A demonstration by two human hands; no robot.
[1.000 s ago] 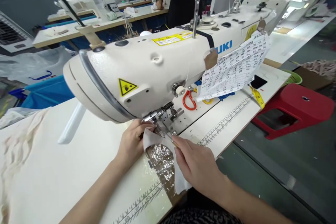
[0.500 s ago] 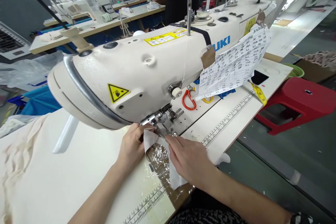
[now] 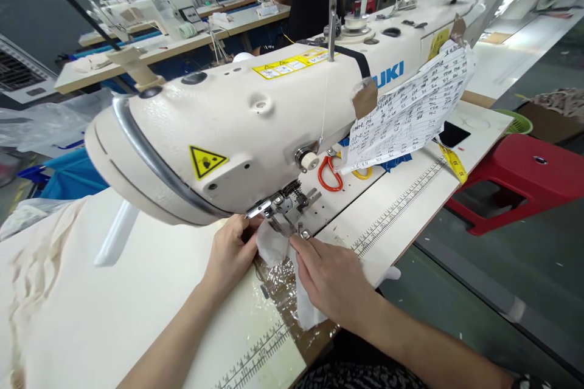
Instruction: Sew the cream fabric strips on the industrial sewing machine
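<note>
A thin white fabric piece (image 3: 272, 244) lies at the needle area of a large white sewing machine (image 3: 219, 127), partly under its presser foot (image 3: 285, 223). My left hand (image 3: 230, 249) is closed at the fabric's left edge, its fingertips partly hidden beneath the machine head. On the near side, my right hand (image 3: 331, 270) pinches the fabric beside the metal guide (image 3: 305, 233). The fabric's loose end (image 3: 308, 310) hangs down below my right hand. Clear shiny tape (image 3: 280, 282) covers the brown table edge beneath.
Orange-handled scissors (image 3: 329, 175) lie behind the needle area. A handwritten paper (image 3: 410, 112) hangs on the machine arm. A yellow tape measure (image 3: 454, 164) drapes over the table edge by a red stool (image 3: 524, 170). Cream fabric (image 3: 39, 279) lies at left. A person (image 3: 314, 0) is beyond.
The fabric between my hands has shifted slightly and now bulges rounder beside my left fingers. Both hands stay nearly in place; the view has moved a little.
</note>
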